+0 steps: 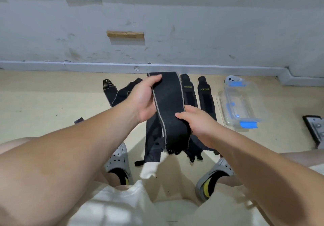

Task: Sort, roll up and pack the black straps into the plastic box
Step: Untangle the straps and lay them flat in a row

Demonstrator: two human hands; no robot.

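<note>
a wide black strap (169, 103) with grey edging is being held up over a beige floor (52, 94), seen from above by a crouching person. its upper end is being gripped by the left hand (142, 101), with the fingers (155, 78) being curled around the strap's left edge and top. lower down, its right edge is being pinched by the right hand (199, 123), with the thumb being pressed on the front and the other fingers being hidden behind the cloth. the frayed lower end is hanging free over a heap of dark straps (152, 138), which is lying on the floor near the person's grey clogs (119, 162).

just beyond the held strap, two narrower straps (188, 92) printed "xueying" are being shown flat on the floor, side by side and not touching. further left, a tangle of black straps (121, 94) is lying near the grey wall (192, 33). to the right of the printed pair, the clear plastic box (245, 106) with blue latches is sitting on the floor, well apart from both hands. a metal bracket (315, 129) is being cut off by the right edge of the view.
</note>
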